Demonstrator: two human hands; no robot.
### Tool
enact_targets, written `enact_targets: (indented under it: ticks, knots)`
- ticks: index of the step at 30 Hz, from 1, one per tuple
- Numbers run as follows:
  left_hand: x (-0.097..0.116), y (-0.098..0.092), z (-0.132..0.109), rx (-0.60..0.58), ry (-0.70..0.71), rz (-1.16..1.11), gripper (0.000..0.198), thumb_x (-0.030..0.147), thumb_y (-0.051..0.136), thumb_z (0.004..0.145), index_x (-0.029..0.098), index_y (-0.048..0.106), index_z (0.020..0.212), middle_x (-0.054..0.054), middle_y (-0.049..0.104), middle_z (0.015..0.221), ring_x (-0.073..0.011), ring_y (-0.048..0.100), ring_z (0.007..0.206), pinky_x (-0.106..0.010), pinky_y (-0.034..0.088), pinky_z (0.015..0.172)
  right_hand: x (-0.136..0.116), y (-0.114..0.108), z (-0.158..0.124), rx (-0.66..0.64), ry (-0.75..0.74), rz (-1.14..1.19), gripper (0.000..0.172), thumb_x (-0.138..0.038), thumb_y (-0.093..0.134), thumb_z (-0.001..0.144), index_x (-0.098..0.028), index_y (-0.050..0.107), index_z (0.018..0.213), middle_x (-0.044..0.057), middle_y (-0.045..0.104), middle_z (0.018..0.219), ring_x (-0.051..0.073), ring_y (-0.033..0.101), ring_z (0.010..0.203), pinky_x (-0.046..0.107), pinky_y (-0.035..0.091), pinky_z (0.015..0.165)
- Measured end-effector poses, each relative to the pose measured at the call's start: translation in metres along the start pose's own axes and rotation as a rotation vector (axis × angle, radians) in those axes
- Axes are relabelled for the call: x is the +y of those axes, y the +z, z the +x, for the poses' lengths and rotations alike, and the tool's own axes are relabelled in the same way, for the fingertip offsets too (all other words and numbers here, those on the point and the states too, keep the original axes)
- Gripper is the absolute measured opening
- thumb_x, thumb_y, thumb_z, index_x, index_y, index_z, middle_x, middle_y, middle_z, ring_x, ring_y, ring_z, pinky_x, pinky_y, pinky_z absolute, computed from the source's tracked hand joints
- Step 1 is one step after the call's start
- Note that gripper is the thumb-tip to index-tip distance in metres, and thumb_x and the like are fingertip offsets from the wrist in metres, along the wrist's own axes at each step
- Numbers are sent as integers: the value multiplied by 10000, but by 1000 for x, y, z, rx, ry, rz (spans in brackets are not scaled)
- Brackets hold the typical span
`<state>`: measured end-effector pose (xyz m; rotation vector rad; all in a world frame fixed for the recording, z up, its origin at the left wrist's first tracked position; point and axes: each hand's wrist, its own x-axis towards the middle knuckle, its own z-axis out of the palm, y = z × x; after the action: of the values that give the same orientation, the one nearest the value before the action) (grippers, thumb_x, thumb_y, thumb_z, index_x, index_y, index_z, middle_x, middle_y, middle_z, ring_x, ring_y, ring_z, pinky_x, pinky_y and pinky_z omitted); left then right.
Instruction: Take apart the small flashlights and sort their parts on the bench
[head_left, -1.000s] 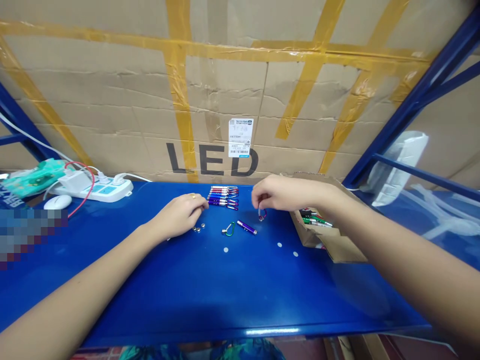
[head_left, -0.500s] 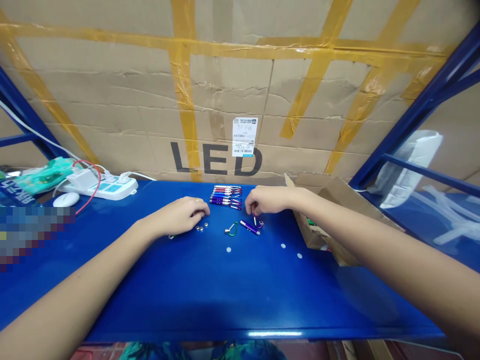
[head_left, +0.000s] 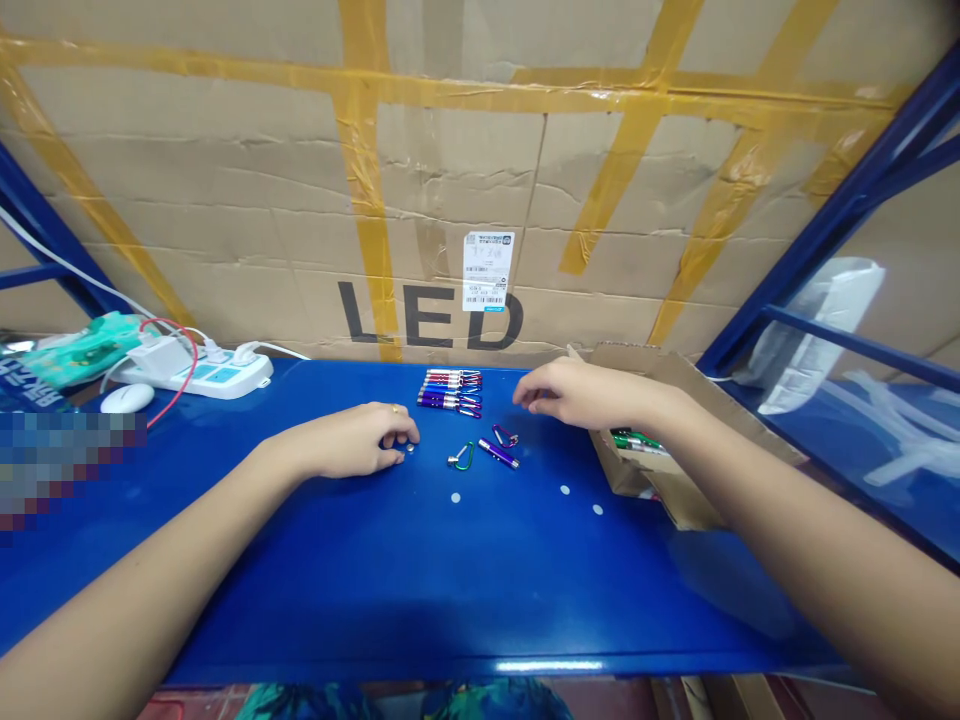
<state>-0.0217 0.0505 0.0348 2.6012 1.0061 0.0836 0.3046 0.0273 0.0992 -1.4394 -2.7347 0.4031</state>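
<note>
**A:** ok so what's each hand doing in this shot?

**B:** Left hand [head_left: 358, 441] is curled over with its fingers down on the blue counter [head_left: 450, 590], and there's a gold ring [head_left: 394, 408] on one finger. The fingertips are just beside a small round silver piece [head_left: 410, 450]. Can't tell if anything's tucked under them tho.

**A:** and the right?

**B:** Right hand [head_left: 581, 393] is up over the counter, fingers loosely open, nothing in it that I can see.

**A:** what's between them?

**B:** A tidy row of mini keychain flashlights [head_left: 448, 391] with carabiner clips, up ahead of the gap between the hands. Below the right fingertips there's a small purple carabiner [head_left: 505, 435], next to a loose purple mini flashlight [head_left: 498, 453]. A green carabiner [head_left: 463, 457] lies closer to the left hand. Past the right hand, an open cardboard box [head_left: 634, 472] holds green-and-silver flashlights [head_left: 634, 440].
</note>
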Motion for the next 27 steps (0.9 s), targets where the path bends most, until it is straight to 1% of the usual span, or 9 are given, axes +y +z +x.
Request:
enact_targets:
  ticks: [5,8,10,13,16,19,22,25,27]
  knots:
    - [-1,2,1,19,30,-20,243,238,522,872,254,707,1029,-50,681,1057,-199,633,933,-296,475,792,-8,5,-15,50,14,3,252,-219,498,919,-206,721,1036,68,724,1068,210,640,923,347,479,823]
    - [-3,3,2,21,22,-13,234,239,512,883,254,701,1022,-47,680,1057,-199,624,951,-297,473,808,-22,11,-19,71,8,-46,226,-222,504,923,-200,720,983,76,722,1031,224,631,941,349,471,826]
    - [-4,4,2,35,19,-15,236,251,510,887,252,701,1026,-50,681,1055,-199,625,937,-294,477,792,-35,21,-18,60,-29,-88,209,-219,510,925,-189,714,955,88,715,1007,232,629,942,349,466,828]
    - [-1,5,3,58,33,-16,251,263,505,887,243,705,1038,-60,686,1044,-203,629,925,-300,480,799,-56,40,-11,53,-59,-150,195,-209,509,931,-156,696,942,131,691,999,242,625,906,364,473,824]
    - [3,6,3,60,58,-7,272,253,494,895,235,702,1069,-65,685,1035,-211,626,941,-313,474,832,-71,60,2,77,-82,-217,193,-224,540,929,-141,689,1018,162,660,1058,283,599,1023,408,451,937]
    - [5,6,4,54,93,14,262,264,488,921,238,703,1068,-63,676,1005,-214,618,931,-315,462,828,-77,77,17,158,-119,-242,245,-248,544,936,-129,680,1101,183,628,1101,297,564,1063,451,411,1008]
    - [5,8,6,59,122,37,227,281,487,940,240,700,1006,-56,667,969,-213,610,910,-312,450,811,-78,90,31,135,-118,-236,207,-188,508,942,-126,688,1022,181,613,1075,285,551,1038,438,433,961]
    - [4,9,8,62,128,63,194,270,482,940,227,669,920,-49,661,945,-208,604,891,-309,444,795,-79,93,36,110,-112,-181,177,-128,491,930,-132,667,946,157,613,1053,259,551,1012,403,443,921]
    - [4,9,9,54,117,72,183,260,476,935,216,645,878,-48,657,934,-202,600,868,-307,445,779,-81,83,30,152,-128,-94,151,-124,494,928,-145,643,939,132,632,1025,238,563,994,375,444,914]
